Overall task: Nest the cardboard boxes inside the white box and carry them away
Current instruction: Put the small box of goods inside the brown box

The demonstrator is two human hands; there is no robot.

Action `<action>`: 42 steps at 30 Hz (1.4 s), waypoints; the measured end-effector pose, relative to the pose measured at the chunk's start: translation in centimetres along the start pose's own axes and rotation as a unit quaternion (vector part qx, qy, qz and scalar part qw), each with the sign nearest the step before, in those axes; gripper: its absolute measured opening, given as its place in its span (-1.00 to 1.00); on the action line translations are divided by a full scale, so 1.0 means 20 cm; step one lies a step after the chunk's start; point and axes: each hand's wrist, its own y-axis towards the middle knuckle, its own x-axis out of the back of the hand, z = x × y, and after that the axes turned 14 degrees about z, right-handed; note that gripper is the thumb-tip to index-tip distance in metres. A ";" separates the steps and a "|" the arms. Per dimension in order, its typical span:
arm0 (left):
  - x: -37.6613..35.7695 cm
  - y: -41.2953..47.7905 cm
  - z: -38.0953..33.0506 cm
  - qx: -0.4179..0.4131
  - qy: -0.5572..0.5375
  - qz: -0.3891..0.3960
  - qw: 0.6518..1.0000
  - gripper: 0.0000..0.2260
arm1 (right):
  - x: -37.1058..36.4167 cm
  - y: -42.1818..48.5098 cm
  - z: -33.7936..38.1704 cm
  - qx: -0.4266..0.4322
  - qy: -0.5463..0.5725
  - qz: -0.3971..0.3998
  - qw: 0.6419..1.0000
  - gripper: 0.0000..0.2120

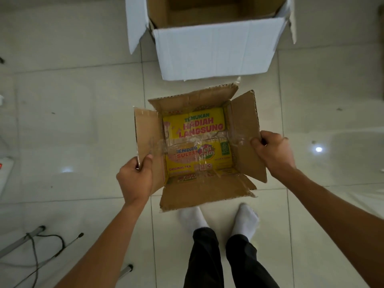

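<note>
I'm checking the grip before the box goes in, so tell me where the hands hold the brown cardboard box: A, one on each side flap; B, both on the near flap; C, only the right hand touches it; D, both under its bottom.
A: the left hand pinches the left flap and the right hand pinches the right flap of the brown cardboard box.

A brown cardboard box (202,146), flaps spread open, shows yellow tea-brand printing on its inner bottom. Beyond it, farther away, stands a larger white box (216,50), open, with a brown interior.
</note>
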 end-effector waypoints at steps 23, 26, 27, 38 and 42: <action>0.48 0.72 -1.69 -0.173 0.002 -0.051 0.984 -0.72 | 1.36 0.44 0.96 0.151 0.083 -0.146 0.974 -0.68; 0.39 0.92 -1.84 -0.192 0.003 -0.054 0.980 -0.69 | 1.44 0.64 1.05 0.173 0.077 -0.152 0.970 -0.67; 0.36 0.99 -1.88 -0.196 0.006 -0.056 0.979 -0.69 | 1.45 0.71 1.07 0.179 0.076 -0.147 0.970 -0.67; 0.04 1.51 -1.88 -0.148 0.023 -0.035 0.988 -0.65 | 1.37 1.34 1.12 0.155 0.060 -0.093 0.982 -0.76; -0.05 1.62 -1.78 -0.138 0.058 -0.023 0.989 -0.66 | 1.25 1.48 1.06 0.137 0.021 -0.086 0.986 -0.78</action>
